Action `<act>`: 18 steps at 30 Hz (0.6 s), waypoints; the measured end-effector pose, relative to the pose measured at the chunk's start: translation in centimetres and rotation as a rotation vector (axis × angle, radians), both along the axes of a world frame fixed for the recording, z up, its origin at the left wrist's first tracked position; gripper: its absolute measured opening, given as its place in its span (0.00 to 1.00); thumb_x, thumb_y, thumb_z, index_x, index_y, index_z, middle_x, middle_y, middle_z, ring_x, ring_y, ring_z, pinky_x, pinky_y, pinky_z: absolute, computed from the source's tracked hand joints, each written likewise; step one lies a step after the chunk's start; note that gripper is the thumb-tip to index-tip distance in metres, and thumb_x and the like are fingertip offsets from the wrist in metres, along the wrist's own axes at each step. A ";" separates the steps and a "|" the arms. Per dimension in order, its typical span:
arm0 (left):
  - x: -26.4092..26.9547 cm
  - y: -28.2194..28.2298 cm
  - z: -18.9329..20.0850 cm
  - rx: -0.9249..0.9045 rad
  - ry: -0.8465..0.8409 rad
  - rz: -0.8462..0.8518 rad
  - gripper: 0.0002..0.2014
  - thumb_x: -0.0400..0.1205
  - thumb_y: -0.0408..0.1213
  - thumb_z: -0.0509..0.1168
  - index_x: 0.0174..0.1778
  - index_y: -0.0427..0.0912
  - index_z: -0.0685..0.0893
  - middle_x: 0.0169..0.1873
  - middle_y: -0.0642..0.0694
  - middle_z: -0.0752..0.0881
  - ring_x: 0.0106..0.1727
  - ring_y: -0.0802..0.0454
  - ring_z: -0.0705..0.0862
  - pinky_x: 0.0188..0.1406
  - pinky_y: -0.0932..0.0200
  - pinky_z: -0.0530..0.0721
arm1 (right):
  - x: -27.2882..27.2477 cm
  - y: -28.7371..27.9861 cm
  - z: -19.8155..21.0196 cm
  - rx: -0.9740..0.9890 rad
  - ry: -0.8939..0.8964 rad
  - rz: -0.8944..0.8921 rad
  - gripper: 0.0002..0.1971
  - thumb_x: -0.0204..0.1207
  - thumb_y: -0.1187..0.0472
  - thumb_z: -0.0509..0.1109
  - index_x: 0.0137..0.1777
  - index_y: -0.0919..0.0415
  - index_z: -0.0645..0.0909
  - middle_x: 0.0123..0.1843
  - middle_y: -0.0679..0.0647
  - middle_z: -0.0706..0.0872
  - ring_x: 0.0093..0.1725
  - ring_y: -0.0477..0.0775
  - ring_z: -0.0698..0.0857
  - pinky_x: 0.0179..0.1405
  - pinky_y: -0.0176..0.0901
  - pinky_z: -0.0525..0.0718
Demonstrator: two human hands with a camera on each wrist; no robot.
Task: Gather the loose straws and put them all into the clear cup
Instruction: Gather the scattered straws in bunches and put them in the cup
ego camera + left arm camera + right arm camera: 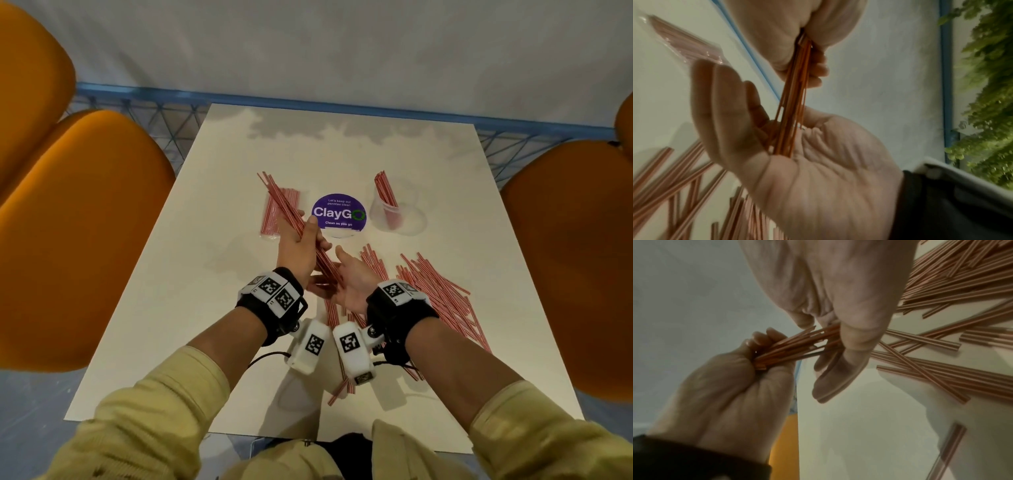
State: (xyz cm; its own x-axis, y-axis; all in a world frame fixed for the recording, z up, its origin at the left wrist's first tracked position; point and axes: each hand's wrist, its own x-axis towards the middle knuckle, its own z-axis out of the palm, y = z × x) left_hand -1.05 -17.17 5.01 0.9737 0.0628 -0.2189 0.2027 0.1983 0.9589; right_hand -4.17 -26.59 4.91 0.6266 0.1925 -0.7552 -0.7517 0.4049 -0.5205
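Observation:
My left hand (298,246) (725,386) grips a bundle of red-and-white striped straws (284,205) (793,105), held slanting above the white table (205,325). My right hand (349,281) (828,170) is open, its palm against the bundle's near ends. The clear cup (399,212) stands upright at the back right with several straws (385,188) leaning in it. Many loose straws (438,294) (941,288) lie scattered on the table to the right of and under my right wrist.
A clear packet of straws (279,219) lies behind my left hand. A round purple ClayGo sticker (339,212) sits between packet and cup. Orange chairs (78,240) (575,257) flank the table. A blue rail (308,102) runs beyond the far edge.

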 end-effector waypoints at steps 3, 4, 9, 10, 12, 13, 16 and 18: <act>-0.2 0.0 0.6 -0.026 0.033 -0.041 0.11 0.85 0.44 0.59 0.54 0.40 0.71 0.24 0.51 0.77 0.24 0.57 0.80 0.27 0.61 0.84 | 0.1 0.3 -0.1 -0.022 -0.072 0.004 0.28 0.84 0.46 0.51 0.67 0.70 0.76 0.51 0.67 0.84 0.44 0.60 0.86 0.48 0.51 0.88; -0.2 0.0 0.7 -0.031 0.057 -0.062 0.12 0.84 0.45 0.59 0.49 0.39 0.71 0.24 0.51 0.76 0.24 0.56 0.80 0.27 0.60 0.84 | 0.1 0.4 -0.2 -0.027 -0.084 0.018 0.26 0.85 0.48 0.51 0.66 0.69 0.76 0.55 0.68 0.83 0.48 0.62 0.85 0.52 0.54 0.86; -0.5 0.4 0.8 0.007 0.036 -0.163 0.14 0.86 0.45 0.56 0.39 0.40 0.74 0.22 0.52 0.71 0.21 0.58 0.71 0.23 0.62 0.77 | 0.8 0.0 0.2 -0.299 -0.184 0.146 0.27 0.83 0.41 0.50 0.53 0.64 0.79 0.45 0.61 0.84 0.42 0.57 0.84 0.47 0.50 0.82; -0.8 0.4 0.8 0.019 0.045 -0.200 0.13 0.86 0.44 0.55 0.45 0.38 0.76 0.25 0.52 0.72 0.21 0.60 0.72 0.22 0.58 0.79 | 1.3 -0.1 0.6 -0.390 -0.250 0.149 0.26 0.83 0.42 0.50 0.55 0.63 0.78 0.46 0.59 0.84 0.45 0.57 0.84 0.52 0.51 0.83; -1.3 0.4 0.4 0.058 0.069 -0.303 0.10 0.86 0.43 0.54 0.49 0.41 0.75 0.25 0.52 0.72 0.18 0.62 0.72 0.20 0.55 0.77 | 2.5 -0.4 2.1 -0.536 -0.410 0.133 0.24 0.84 0.45 0.50 0.65 0.62 0.75 0.56 0.58 0.83 0.56 0.59 0.84 0.59 0.52 0.83; -1.6 0.4 0.2 0.079 0.077 -0.360 0.09 0.86 0.44 0.55 0.46 0.45 0.75 0.23 0.52 0.70 0.18 0.61 0.70 0.20 0.59 0.73 | 3.2 -0.4 3.0 -0.578 -0.482 0.101 0.23 0.84 0.47 0.51 0.70 0.60 0.71 0.59 0.57 0.82 0.59 0.58 0.84 0.58 0.50 0.83; -2.2 0.3 -0.4 0.115 0.112 -0.480 0.11 0.86 0.44 0.55 0.39 0.45 0.69 0.17 0.56 0.68 0.17 0.59 0.66 0.19 0.66 0.69 | 5.3 -0.3 5.0 -0.706 -0.667 0.046 0.22 0.84 0.51 0.53 0.76 0.55 0.63 0.64 0.55 0.79 0.60 0.54 0.81 0.60 0.46 0.80; -2.5 0.1 -0.4 0.119 0.133 -0.515 0.11 0.86 0.43 0.55 0.41 0.42 0.68 0.16 0.57 0.68 0.16 0.60 0.65 0.18 0.66 0.69 | 6.0 0.2 5.3 -0.783 -0.732 0.081 0.20 0.85 0.53 0.53 0.74 0.57 0.67 0.68 0.55 0.78 0.65 0.54 0.80 0.67 0.46 0.76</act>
State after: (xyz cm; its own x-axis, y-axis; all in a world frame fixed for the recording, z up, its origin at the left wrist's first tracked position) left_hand -3.54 -17.03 4.62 0.8498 -0.3829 -0.3624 0.3656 -0.0672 0.9283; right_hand 1.85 -26.42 10.18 0.9838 -0.1204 -0.1325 -0.1612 -0.2734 -0.9483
